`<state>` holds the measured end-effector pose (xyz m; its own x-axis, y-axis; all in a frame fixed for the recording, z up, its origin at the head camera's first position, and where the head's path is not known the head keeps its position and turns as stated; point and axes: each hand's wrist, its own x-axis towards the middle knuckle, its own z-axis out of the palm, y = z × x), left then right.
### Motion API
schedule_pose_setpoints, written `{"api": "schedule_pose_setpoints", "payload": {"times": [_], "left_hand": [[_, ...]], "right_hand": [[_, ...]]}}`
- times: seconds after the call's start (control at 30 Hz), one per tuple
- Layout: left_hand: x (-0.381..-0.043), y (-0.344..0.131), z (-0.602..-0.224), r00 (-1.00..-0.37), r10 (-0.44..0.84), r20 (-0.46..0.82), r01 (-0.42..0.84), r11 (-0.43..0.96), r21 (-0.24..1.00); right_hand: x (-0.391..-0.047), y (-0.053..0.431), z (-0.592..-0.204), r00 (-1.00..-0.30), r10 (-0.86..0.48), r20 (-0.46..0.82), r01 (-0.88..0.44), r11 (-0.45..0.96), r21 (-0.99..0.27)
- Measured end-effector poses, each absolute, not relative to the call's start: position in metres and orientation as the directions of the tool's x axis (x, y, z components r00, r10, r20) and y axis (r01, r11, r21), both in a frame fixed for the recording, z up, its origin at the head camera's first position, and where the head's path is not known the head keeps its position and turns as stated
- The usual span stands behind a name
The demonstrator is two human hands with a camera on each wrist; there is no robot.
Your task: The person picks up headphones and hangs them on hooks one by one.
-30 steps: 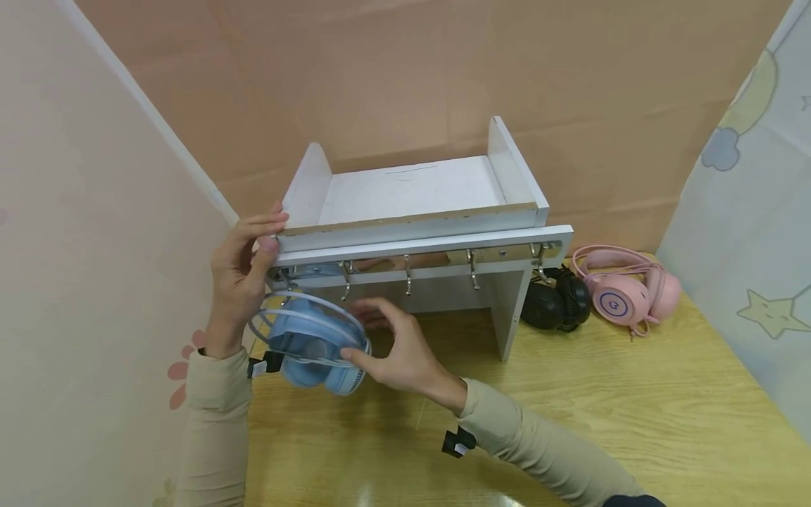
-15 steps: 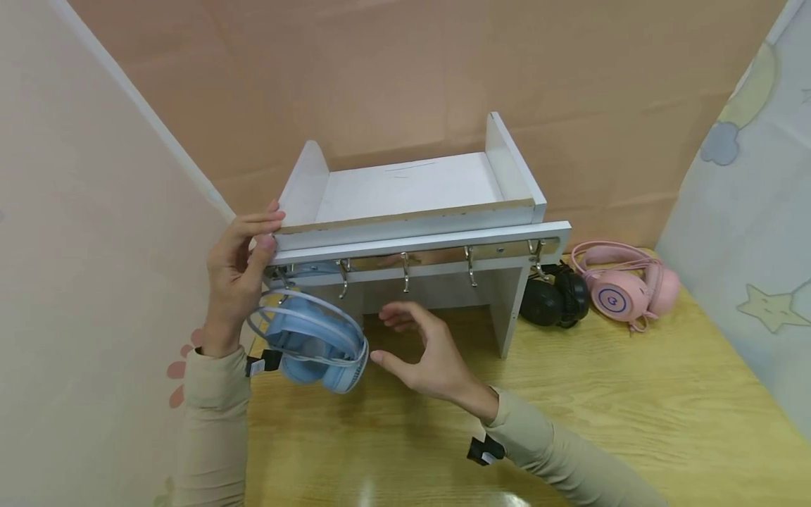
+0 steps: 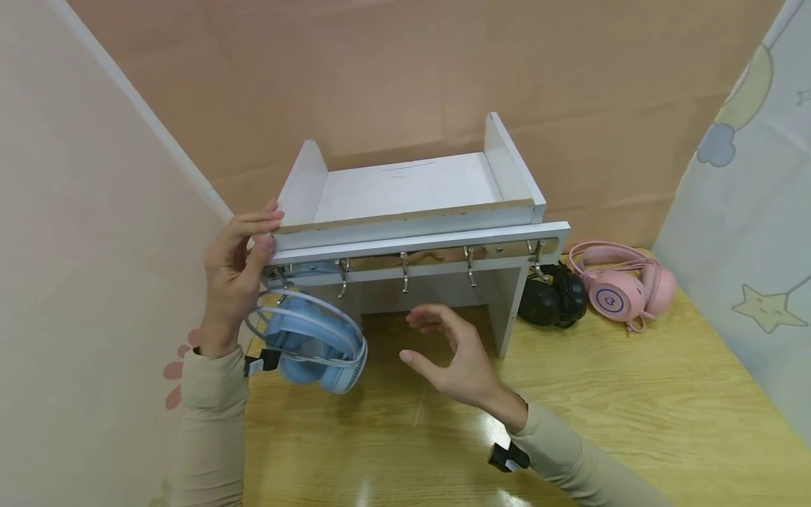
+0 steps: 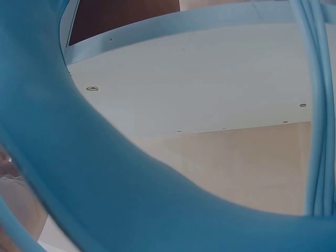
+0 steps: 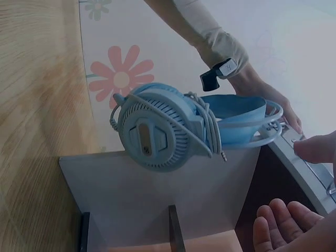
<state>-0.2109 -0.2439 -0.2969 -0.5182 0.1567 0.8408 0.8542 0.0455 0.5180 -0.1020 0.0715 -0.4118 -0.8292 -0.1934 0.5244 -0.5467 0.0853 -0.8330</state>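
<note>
Light blue over-ear headphones hang by their headband from the leftmost hook of the white shelf. In the right wrist view, a coiled cable shows beside the ear cup. My left hand holds the shelf's front left corner, thumb on the front edge and fingers over the top. The blue headband fills much of the left wrist view, close to the camera. To the right of the headphones, my right hand is apart from them, thumb and fingers spread with nothing between.
More metal hooks line the rail along the shelf front. Black headphones lie on the wooden table by the shelf's right side, with pink headphones farther right. A wall stands close on the left.
My right hand has let go of the blue headphones and drawn away to the right. The headphones stay hanging on the hook, and my left hand keeps its hold on the shelf corner.
</note>
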Motion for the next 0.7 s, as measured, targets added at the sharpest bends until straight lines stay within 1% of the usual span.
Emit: {"api": "schedule_pose_setpoints", "payload": {"times": [0.17,0.37,0.6,0.7], "left_hand": [[-0.211,-0.244,-0.297,-0.510,0.155,0.846,0.859,0.040,0.511],[-0.211,-0.244,-0.297,-0.505,0.164,0.847,0.862,0.058,0.503],[-0.210,-0.244,-0.297,-0.513,0.158,0.844,0.858,0.066,0.509],[-0.210,-0.243,-0.297,-0.514,0.162,0.842,0.857,0.069,0.510]], "right_hand": [[-0.100,0.085,-0.417,-0.833,-0.183,0.522,-0.545,0.109,-0.831],[-0.096,0.102,-0.420,-0.841,-0.170,0.514,-0.534,0.103,-0.839],[-0.094,0.125,-0.419,-0.823,-0.134,0.553,-0.566,0.096,-0.819],[-0.094,0.135,-0.417,-0.807,-0.106,0.580,-0.588,0.066,-0.806]]}}
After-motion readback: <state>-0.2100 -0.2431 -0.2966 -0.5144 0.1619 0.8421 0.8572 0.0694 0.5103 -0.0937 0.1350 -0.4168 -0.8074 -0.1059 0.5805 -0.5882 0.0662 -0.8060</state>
